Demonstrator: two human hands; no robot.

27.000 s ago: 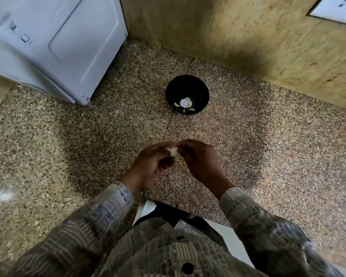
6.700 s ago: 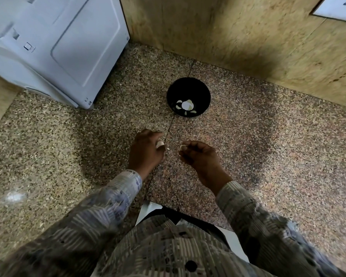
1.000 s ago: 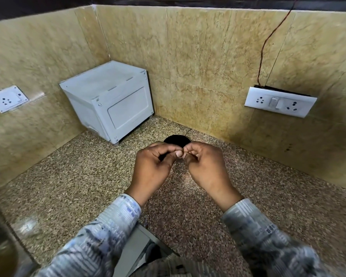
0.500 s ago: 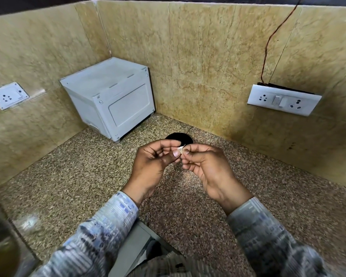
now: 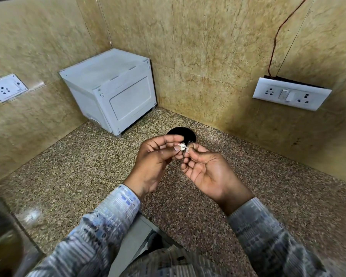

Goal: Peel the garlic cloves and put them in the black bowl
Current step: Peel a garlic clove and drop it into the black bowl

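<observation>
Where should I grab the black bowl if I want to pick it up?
Probably by its rim, coming down from above. The black bowl sits upright on the counter with its round mouth open upward, so a thumb-and-finger grip over the edge should fit. Take the far side: the left hand and right hand, pinching a garlic clove, cover the near edge.

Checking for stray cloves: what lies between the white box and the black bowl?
Nothing but bare speckled countertop between the white box and the black bowl, shown in the head view.
</observation>
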